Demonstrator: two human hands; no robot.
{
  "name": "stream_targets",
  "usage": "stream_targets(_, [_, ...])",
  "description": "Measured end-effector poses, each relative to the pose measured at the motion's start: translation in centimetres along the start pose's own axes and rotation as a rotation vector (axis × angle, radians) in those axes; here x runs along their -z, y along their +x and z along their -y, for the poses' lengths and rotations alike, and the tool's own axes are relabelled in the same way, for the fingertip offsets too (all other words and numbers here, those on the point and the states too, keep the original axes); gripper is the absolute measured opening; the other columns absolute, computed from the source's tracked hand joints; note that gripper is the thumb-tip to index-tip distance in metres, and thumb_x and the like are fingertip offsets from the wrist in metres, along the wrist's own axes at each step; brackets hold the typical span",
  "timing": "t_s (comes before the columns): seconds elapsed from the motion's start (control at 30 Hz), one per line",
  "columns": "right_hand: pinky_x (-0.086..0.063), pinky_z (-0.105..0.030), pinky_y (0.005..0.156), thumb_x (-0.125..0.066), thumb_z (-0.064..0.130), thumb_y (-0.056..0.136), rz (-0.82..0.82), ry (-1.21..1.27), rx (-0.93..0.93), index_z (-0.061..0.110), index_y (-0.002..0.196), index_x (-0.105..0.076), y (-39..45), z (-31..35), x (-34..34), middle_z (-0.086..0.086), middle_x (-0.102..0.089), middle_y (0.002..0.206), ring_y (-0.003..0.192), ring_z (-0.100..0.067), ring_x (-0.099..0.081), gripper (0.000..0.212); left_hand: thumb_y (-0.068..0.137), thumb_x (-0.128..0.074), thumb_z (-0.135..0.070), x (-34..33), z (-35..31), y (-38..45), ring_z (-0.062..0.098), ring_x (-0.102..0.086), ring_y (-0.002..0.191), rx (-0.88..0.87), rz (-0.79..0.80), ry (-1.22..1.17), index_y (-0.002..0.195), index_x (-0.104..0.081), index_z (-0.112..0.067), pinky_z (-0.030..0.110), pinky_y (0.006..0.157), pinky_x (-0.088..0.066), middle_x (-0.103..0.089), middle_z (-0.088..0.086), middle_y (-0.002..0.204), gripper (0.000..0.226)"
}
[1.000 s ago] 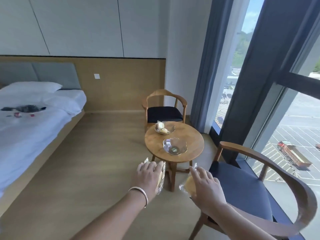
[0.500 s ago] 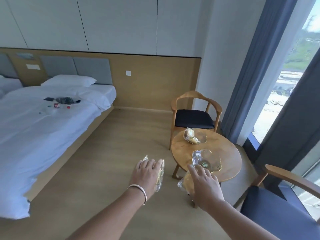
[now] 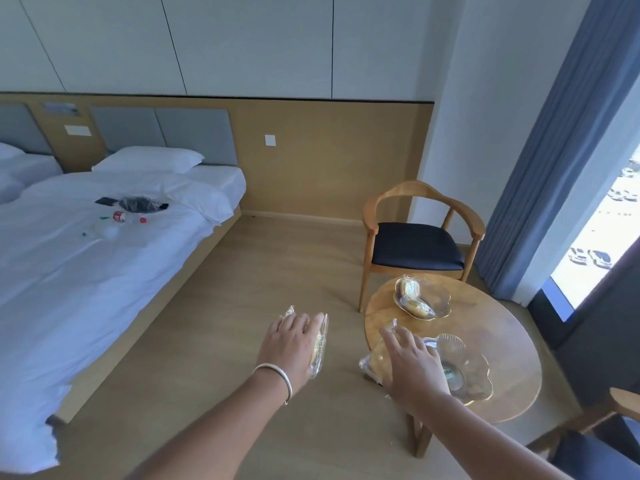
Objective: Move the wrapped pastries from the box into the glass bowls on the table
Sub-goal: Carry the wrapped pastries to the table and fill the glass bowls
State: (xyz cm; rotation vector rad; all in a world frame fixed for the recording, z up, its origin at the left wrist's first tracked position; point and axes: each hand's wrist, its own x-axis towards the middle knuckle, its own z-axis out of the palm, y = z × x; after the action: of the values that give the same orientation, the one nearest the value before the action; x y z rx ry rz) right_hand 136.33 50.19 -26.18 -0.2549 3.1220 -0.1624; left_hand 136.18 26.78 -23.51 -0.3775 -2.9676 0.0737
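A: Wrapped pastries, two of them in clear plastic, one in each hand! The left hand, lower centre of the frame, has its fingers curled over the top of a yellowish wrapped pastry, gripping it above the bare wooden floor.

B: And the right hand, just to its right, clasps the second clear-wrapped pastry from above, fingers bent round it, right at the near-left edge of the round wooden table.

A: Beside that hand sits the nearer scalloped glass bowl, gold-rimmed. I see no pastry in it, though the hand covers its left edge.

B: Farther up the tabletop, the second scalloped glass bowl has wrapped pastries lying inside, two as far as I can tell.

A: Behind the table stands a wooden armchair with a dark seat cushion; a second chair pokes in at the lower right corner.

B: Blue curtain and a bright window fill the right side.

A: Over on the left, a white-sheeted bed with a pillow, a dark bundle and a few small bits scattered on the sheet.
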Motion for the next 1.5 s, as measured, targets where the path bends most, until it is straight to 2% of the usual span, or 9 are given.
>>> stream_targets(0.2, [-0.033,-0.037,0.106,-0.062,0.043,0.08,0.036,0.009,-0.035,0.032,0.145,-0.018,6.3,0.8,-1.7,0.0,-0.029,0.15,0.133,-0.024,-0.036,0.079,0.068,-0.071,-0.039,-2.8,3.4,6.3,0.02,-0.041,0.12,-0.041,0.027,-0.012,0.14,-0.019,-0.023,0.034,0.101,-0.028,-0.047,-0.003,0.127,0.09])
stream_targets(0.37, [-0.033,-0.036,0.106,-0.065,0.043,0.08,0.075,0.027,-0.144,0.033,0.145,-0.018,12.0,0.7,-3.2,0.001,-0.029,0.15,0.134,-0.023,-0.035,0.081,0.067,-0.071,-0.041,-6.1,5.8,13.9,0.021,-0.046,0.114,-0.101,0.06,-0.044,0.126,-0.034,-0.019,0.032,0.095,-0.031,-0.055,-0.002,0.118,0.073])
stream_targets(0.57, [-0.034,-0.034,0.107,-0.064,0.038,0.08,0.147,0.057,-0.395,0.031,0.149,-0.015,18.0,0.2,-4.3,0.001,-0.027,0.154,0.135,-0.021,-0.037,0.086,0.07,-0.069,-0.037,-9.5,7.5,24.2,0.023,-0.045,0.113,-0.312,0.091,-0.115,0.124,-0.035,-0.018,0.033,0.097,-0.03,-0.052,-0.001,0.121,0.066])
stream_targets(0.7, [-0.034,-0.035,0.107,-0.062,0.039,0.079,0.137,0.099,-0.563,0.03,0.15,-0.016,19.5,-1.0,-4.6,0.002,-0.028,0.154,0.137,-0.021,-0.035,0.085,0.074,-0.067,-0.037,-11.3,6.4,29.4,0.022,-0.042,0.119,-0.476,0.116,-0.125,0.131,-0.031,-0.017,0.034,0.103,-0.027,-0.049,-0.001,0.127,0.07])
stream_targets(0.97, [-0.031,-0.032,0.109,-0.058,0.039,0.08,0.129,0.248,-0.871,0.031,0.15,-0.013,16.8,-5.4,-5.4,0.001,-0.031,0.153,0.135,-0.023,-0.038,0.083,0.076,-0.064,-0.044,-14.3,-1.4,34.2,0.02,-0.043,0.117,-0.768,0.171,-0.156,0.128,-0.033,-0.02,0.033,0.101,-0.029,-0.048,-0.004,0.122,0.065])
stream_targets(1.07, [-0.032,-0.031,0.109,-0.061,0.041,0.08,0.121,0.297,-0.967,0.03,0.15,-0.01,15.1,-7.4,-6.1,0.001,-0.033,0.152,0.133,-0.023,-0.04,0.087,0.075,-0.065,-0.046,-15.1,-5.7,35.0,0.021,-0.041,0.12,-0.869,0.205,-0.172,0.132,-0.033,-0.019,0.034,0.102,-0.028,-0.044,-0.002,0.127,0.071])
stream_targets(1.23, [-0.039,-0.027,0.099,-0.069,0.032,0.075,0.13,0.364,-1.101,0.028,0.151,-0.009,13.1,-12.0,-7.9,0.001,-0.032,0.149,0.126,-0.021,-0.047,0.097,0.074,-0.071,-0.044,-16.9,-13.1,36.0,0.023,-0.039,0.121,-1.034,0.284,-0.113,0.134,-0.029,-0.018,0.035,0.103,-0.029,-0.038,0.003,0.131,0.078])
stream_targets(1.4, [-0.048,-0.028,0.084,-0.071,0.038,0.073,0.17,0.461,-1.152,0.028,0.151,-0.009,12.1,-16.9,-10.8,0.001,-0.034,0.143,0.115,-0.021,-0.055,0.099,0.077,-0.071,-0.039,-19.7,-19.2,36.4,0.024,-0.039,0.12,-1.122,0.364,-0.028,0.136,-0.028,-0.017,0.036,0.103,-0.03,-0.039,0.005,0.13,0.076])
stream_targets(1.5, [-0.047,-0.028,0.088,-0.073,0.037,0.073,0.227,0.518,-1.119,0.027,0.151,-0.008,11.9,-19.2,-13.0,0.001,-0.034,0.143,0.117,-0.021,-0.054,0.102,0.077,-0.073,-0.037,-21.6,-22.1,36.2,0.026,-0.039,0.122,-1.16,0.436,0.026,0.137,-0.028,-0.016,0.038,0.102,-0.033,-0.039,0.006,0.133,0.078])
